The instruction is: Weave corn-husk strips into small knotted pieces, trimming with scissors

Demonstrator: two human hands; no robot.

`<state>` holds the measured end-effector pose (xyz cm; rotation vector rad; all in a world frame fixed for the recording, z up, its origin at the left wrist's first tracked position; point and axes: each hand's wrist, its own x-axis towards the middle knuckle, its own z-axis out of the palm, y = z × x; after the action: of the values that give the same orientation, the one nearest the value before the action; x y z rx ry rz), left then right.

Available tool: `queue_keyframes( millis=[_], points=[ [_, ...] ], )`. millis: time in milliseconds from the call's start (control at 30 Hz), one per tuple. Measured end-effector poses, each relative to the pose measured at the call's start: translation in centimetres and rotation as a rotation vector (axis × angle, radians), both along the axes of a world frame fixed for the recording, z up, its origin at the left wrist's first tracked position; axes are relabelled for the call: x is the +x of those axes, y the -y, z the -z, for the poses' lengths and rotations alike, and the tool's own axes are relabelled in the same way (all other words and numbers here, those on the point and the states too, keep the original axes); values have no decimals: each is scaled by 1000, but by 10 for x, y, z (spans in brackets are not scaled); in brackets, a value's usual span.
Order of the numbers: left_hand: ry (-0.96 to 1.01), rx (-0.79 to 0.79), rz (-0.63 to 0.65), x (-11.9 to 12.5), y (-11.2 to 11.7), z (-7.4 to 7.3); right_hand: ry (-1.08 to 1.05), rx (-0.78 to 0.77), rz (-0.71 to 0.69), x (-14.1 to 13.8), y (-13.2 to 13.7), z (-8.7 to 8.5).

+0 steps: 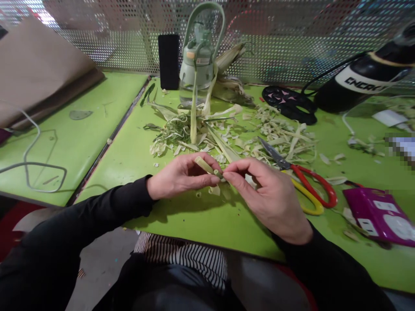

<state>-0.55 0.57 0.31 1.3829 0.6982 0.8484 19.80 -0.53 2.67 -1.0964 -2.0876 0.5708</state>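
My left hand (pixel 183 176) is closed around a pale green rolled piece of corn husk (pixel 204 165), whose cut tube end sticks up past the fingers. With thumb and forefinger together, my right hand (pixel 269 194) pinches at the tip of the same piece, where the hands meet over the table's front part. A long flat husk strip (pixel 223 144) runs up behind the fingers; whether it joins the held piece is hidden. Just right of my right hand lie scissors (pixel 316 185) with red and yellow handles, blades parted. Small husk scraps (pixel 214 190) lie beneath my hands.
Husk shreds (pixel 288 136) cover the green table (pixel 119 142) beyond my hands. A water bottle (pixel 196 71), black phone (pixel 168 62) and whole husks (pixel 231 90) stand against the perforated screen (pixel 279 43). Rightward are a dark bottle (pixel 343 88) and purple packet (pixel 379 214); brown paper (pixel 42 69) lies left.
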Motion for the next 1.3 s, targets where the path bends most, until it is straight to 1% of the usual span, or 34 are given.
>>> queue_keyframes(
  millis=[67, 167, 267, 333, 467, 567, 667, 767, 900, 1000, 1100, 1200, 1300],
  points=[
    [4, -10, -12, 2, 1, 0, -28, -36, 41, -3, 1, 3],
    [14, 5, -81, 7, 3, 3, -82, -79, 84, -8, 4, 7],
    [53, 25, -134, 12, 5, 6, -102, -90, 88, -12, 6, 9],
    [74, 38, -139, 14, 6, 5, -93, -84, 79, -13, 8, 10],
    [121, 57, -111, 12, 6, 1, -94, -87, 65, -11, 10, 6],
    [187, 61, -34, 8, 6, -2, -147, -147, 49, -11, 11, 1],
    [203, -1, 62, 4, 7, -4, -203, -207, 31, -11, 11, -1],
    [195, -109, 89, 1, 7, -4, -209, -219, -6, -9, 9, 0],
    [190, -194, 100, -2, 4, -5, -90, -149, -106, -1, 4, -1],
    [161, -190, 104, -4, 1, -6, 58, -16, -152, 4, 1, -5],
    [94, -155, 122, -6, -1, -5, 193, 116, -206, 6, 0, -6],
    [39, -132, 170, -8, -3, -6, 306, 184, -268, 6, -1, -3],
    [2, -160, 251, -10, -5, -9, 373, 222, -348, 5, -1, 2]
  ],
)
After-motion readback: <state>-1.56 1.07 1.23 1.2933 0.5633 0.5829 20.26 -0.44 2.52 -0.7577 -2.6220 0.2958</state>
